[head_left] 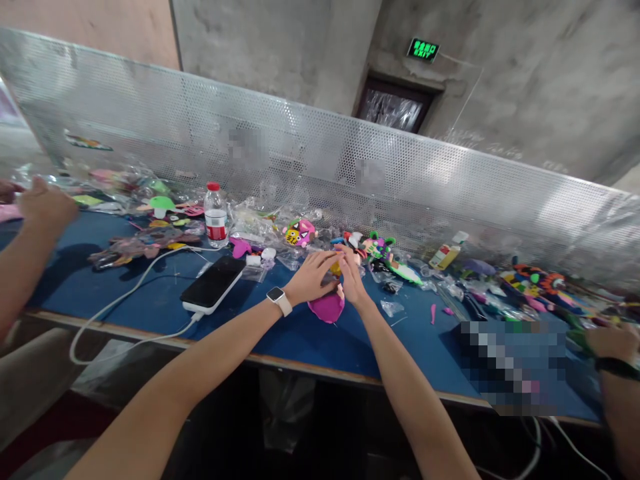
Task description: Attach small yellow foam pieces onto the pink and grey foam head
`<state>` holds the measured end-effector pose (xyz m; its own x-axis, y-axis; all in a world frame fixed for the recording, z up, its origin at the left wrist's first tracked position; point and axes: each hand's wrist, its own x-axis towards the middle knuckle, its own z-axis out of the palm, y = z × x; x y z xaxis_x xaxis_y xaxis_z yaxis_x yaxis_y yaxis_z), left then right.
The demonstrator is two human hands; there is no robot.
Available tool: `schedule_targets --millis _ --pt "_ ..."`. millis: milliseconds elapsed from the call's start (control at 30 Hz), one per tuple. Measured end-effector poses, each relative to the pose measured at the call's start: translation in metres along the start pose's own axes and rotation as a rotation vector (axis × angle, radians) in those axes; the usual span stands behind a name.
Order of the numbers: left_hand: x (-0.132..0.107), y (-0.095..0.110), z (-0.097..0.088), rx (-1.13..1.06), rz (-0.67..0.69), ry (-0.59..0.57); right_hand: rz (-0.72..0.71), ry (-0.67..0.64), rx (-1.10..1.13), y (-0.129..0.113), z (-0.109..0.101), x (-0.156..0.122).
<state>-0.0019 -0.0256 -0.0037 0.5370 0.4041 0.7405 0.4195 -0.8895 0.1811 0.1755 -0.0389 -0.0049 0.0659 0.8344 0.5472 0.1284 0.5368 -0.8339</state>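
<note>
My left hand (314, 277) and my right hand (351, 279) come together around a magenta clay figure (327, 309) on the blue table. The figure's rounded magenta part faces me, with pale pink at its right side; my fingers cover much of the rest. My fingertips meet above it, pressed from both sides, and a bit of yellow shows between them. A watch with a light band is on my left wrist. Just beyond my hands sit a pink-and-yellow clay cat face (299, 233) and a green-and-purple clay figure (379, 245).
A phone (214, 283) with a white cable lies left of my hands, near a red-capped bottle (216, 217). Clay pieces and clear plastic bags line the perforated metal divider (320, 147). Other people's hands (47, 207) work at the far left and far right. A yellow bottle (445, 252) leans back right.
</note>
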Motion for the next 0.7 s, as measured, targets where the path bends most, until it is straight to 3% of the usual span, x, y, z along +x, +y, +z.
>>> schedule_targets --millis 100,167,367,467,700 --pt "0.0 -0.004 0.003 0.037 -0.012 -0.006 -0.099 -0.128 -0.019 0.0 0.006 -0.003" --pt "0.001 -0.008 0.004 0.036 -0.031 0.023 -0.095 -0.147 0.004 0.002 0.01 -0.002" --pt "0.002 -0.013 0.002 -0.091 -0.198 0.153 0.028 -0.015 0.188 0.007 0.008 0.008" --pt "0.001 -0.014 0.002 -0.132 -0.253 0.151 0.037 0.045 0.25 0.006 0.005 0.011" --pt "0.002 -0.016 0.004 -0.197 -0.294 0.133 -0.042 0.018 0.246 0.004 0.011 0.006"
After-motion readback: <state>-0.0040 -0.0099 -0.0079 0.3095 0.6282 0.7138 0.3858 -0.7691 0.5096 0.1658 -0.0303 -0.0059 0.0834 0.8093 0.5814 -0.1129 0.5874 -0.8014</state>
